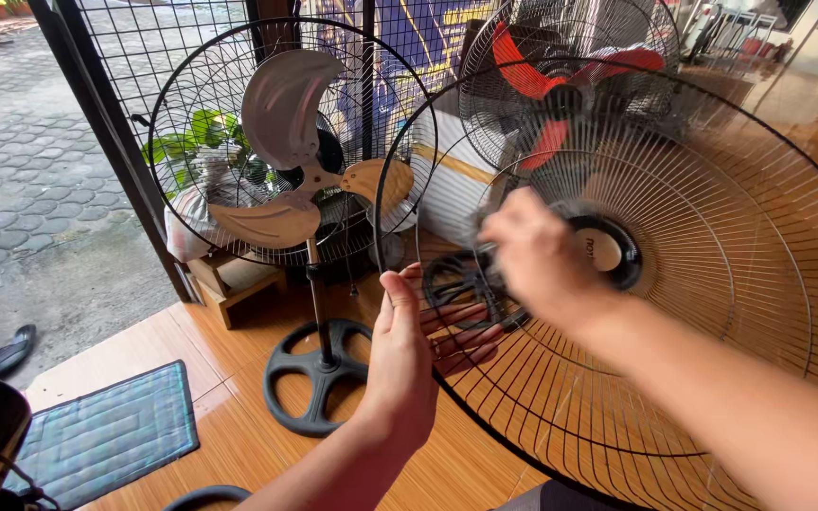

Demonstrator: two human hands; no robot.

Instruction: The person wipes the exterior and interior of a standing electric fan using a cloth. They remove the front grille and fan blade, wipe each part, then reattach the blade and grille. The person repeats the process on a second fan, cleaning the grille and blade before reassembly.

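Head view shows you a large round wire fan guard (pixel 712 284) filling the right half of the frame, held up on edge with its face toward you and its black hub cap (pixel 610 248) near the middle. Your left hand (pixel 400 364) sits on the guard's near-left rim, thumb up along the outside and fingers hooked through behind the wires, so that grip is closed on the rim itself. Your right hand (pixel 537 255) lies across the front of the wires, just left of the hub cap and nearer to it than the left; it is motion-blurred, so you cannot tell whether its grip is wide, narrow or holding anything. The hub lies to the right of both hands.

Behind the guard stand 2 pedestal fans: 1 with silver and wooden blades (pixel 291 156) on a black spoked base (pixel 319 374), 1 with red blades (pixel 560 80) further back. Below on the wooden floor (pixel 229 435) lies a quilted grey mat (pixel 106 435), and a dark sandal (pixel 11 350) rests outside on the concrete.
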